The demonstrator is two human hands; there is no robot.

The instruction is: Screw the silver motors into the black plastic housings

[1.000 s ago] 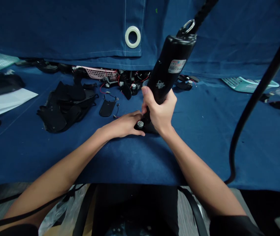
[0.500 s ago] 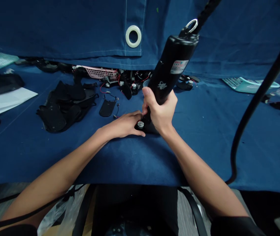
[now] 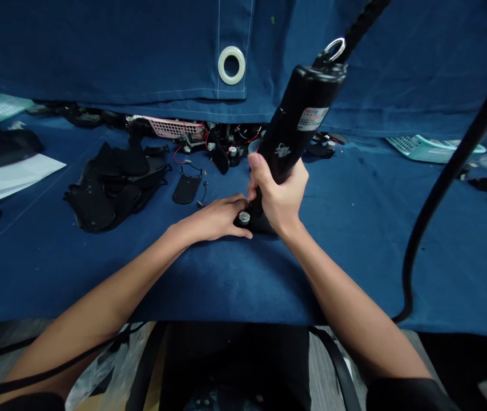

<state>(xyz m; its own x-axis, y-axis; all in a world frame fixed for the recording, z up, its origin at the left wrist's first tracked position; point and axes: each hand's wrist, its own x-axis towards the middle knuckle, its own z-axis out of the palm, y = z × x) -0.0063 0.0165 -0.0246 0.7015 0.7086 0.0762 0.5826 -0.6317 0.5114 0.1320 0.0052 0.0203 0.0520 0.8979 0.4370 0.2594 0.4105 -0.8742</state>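
Observation:
My right hand [image 3: 284,194] is wrapped round a black electric screwdriver [image 3: 301,123], held tilted with its top leaning to the right and a cord leaving its end. The tip points down at a small black part [image 3: 264,224] on the blue cloth; the exact contact is hidden by my fingers. My left hand [image 3: 226,218] grips that part from the left, thumb along its near side. A small round silver motor [image 3: 244,217] shows between the thumb and fingers. Left of this hand lies a flat black cover [image 3: 186,188] with thin wires.
Black shells [image 3: 115,188] are heaped at the left beside white paper [image 3: 20,174]. A pink basket [image 3: 177,128] and wired parts [image 3: 230,142] line the back under a hanging curtain [image 3: 140,51]. A teal basket [image 3: 431,149] is at the right, behind a thick black cable [image 3: 431,211].
Almost nothing differs. The screwdriver's upper end has shifted very slightly; both hands keep their places and grips.

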